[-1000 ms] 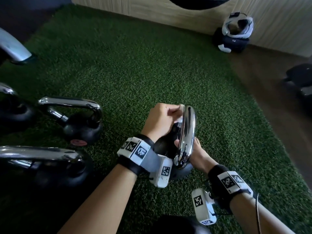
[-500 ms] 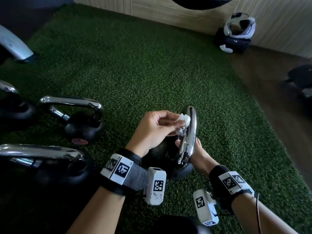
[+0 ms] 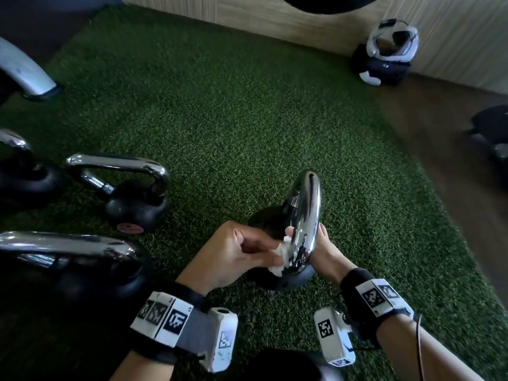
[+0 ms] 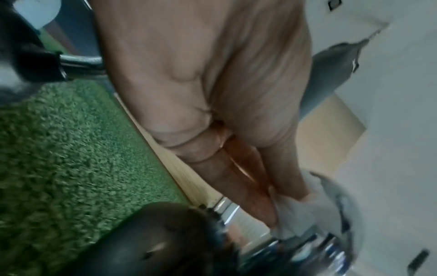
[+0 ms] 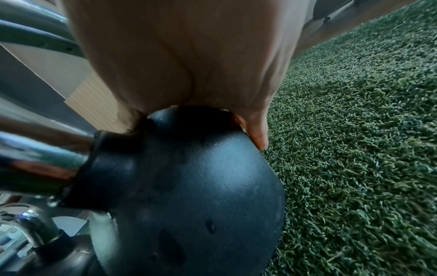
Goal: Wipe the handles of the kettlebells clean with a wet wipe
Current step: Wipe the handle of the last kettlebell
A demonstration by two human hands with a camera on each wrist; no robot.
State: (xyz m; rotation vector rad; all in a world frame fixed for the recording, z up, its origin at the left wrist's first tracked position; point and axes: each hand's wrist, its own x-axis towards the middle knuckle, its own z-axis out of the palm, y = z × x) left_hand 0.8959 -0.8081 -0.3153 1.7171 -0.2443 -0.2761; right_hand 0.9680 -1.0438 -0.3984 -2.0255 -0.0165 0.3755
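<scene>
Kettlebell [image 3: 286, 243]: at 6 o'clock on the turf [image 3: 247, 119], chrome handle [image 3: 306, 221] edge-on to us.
Left hand [image 3: 233, 257]: our fingers [image 4: 255, 196] lie pressed together, pinching the wet wipe [image 3: 283, 257] against the handle's near end.
Right hand [image 3: 327, 251]: cupped round the black bell [image 5: 189, 186]; fingertips hidden behind the handle.
Risk: we judge the wad may slide off the slick chrome, or the bell roll if our bracing slackens.
Containers: none that we can make out.

left hand [image 3: 233, 254]: fingers curled, pinching | right hand [image 3: 325, 251]: fingers wrapped, gripping
</scene>
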